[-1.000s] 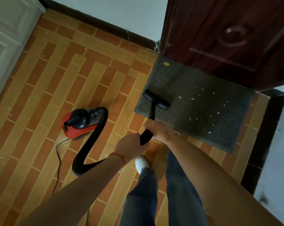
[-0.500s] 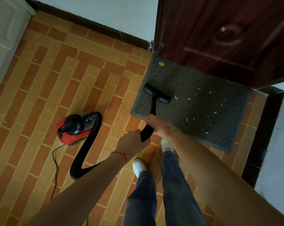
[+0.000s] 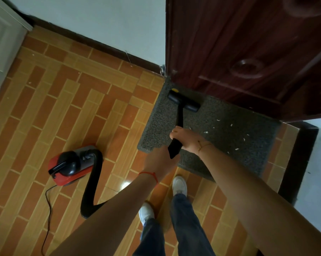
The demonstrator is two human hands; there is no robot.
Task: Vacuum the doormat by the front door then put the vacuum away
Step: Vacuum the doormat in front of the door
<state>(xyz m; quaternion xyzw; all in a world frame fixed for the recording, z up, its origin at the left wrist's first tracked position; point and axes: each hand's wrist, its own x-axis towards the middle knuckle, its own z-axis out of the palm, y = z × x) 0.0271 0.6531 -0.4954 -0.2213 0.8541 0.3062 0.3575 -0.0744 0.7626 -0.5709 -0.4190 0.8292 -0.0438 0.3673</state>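
A dark grey doormat (image 3: 229, 137) lies in front of the dark red front door (image 3: 248, 48), with several white scraps scattered over its right half. The black vacuum wand (image 3: 179, 117) ends in a T-shaped nozzle (image 3: 183, 102) that rests on the mat's far left corner, next to a small yellow spot. My right hand (image 3: 187, 139) grips the wand higher up, and my left hand (image 3: 159, 161) grips its lower end. The red and black vacuum body (image 3: 69, 166) sits on the tiled floor to the left, joined by a thick black hose (image 3: 91, 189).
A thin black power cord (image 3: 48, 209) trails from the vacuum toward the bottom edge. My feet in white shoes (image 3: 179, 185) stand just short of the mat. A white door (image 3: 1, 43) is at far left. A dark threshold strip (image 3: 300, 159) borders the mat's right side.
The nozzle has slid forward across the mat from its near left edge to the far corner by the door. I have stepped closer, and both hands moved forward with the wand.
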